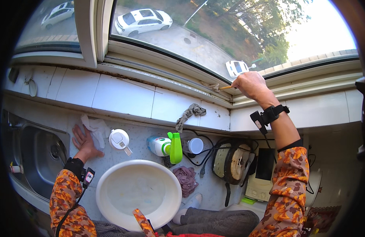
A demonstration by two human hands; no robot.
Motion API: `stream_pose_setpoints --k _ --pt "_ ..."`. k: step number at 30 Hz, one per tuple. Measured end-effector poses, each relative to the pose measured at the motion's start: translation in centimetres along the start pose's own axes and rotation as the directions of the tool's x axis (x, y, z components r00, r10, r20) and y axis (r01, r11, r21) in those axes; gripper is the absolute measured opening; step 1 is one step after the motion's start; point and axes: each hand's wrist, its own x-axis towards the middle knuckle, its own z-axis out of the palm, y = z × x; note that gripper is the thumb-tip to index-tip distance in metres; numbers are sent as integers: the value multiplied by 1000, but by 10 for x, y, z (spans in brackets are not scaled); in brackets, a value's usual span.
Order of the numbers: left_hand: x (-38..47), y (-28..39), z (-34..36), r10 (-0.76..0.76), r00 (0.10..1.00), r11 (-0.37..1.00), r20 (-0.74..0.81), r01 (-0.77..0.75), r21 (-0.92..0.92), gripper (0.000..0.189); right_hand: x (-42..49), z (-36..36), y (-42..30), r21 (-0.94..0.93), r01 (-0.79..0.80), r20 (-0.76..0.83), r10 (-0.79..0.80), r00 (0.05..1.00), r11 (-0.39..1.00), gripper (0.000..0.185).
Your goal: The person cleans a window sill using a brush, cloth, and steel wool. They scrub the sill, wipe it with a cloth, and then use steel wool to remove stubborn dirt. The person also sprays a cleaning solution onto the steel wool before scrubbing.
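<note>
My right hand (250, 85) grips a thin wooden stick (226, 87) at the corner of the window frame. A wad of greyish cloth (215, 87) sits at the stick's far tip, against the window track (182, 77). My left hand (84, 141) rests spread on the countertop (111, 158), holding nothing. Its fingertips lie beside a crumpled white cloth (96, 128), close to the sink. A damp-looking grey rag (192, 114) drapes over the edge of the white tiled ledge (126, 92), below the window.
A steel sink (41, 157) is at left. Nearby stand a white lidded jug (119, 139), a green-topped spray bottle (176, 148), a lidded jar (195, 145) and a large white basin (138, 189) holding water. A mauve rag (185, 180), dark-cased appliance (234, 160) and loose cables (207, 154) lie rightward.
</note>
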Motion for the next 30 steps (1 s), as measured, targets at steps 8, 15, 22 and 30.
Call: stream_pose_setpoints --k 8,15,22,30 --pt "1 -5 2 24 999 1000 -26 -24 -11 165 -47 21 -37 204 -71 -288 130 949 976 24" --pt "-1 -7 1 65 998 997 -11 -66 -40 166 -69 27 -59 281 -86 -354 186 917 956 25" --pt "-7 -3 -5 51 999 998 5 -51 -29 162 -70 21 -53 280 -116 -385 222 896 953 26" --pt "-6 -2 -4 52 999 998 -5 -53 -18 163 -68 16 -68 310 -77 -339 186 922 948 24"
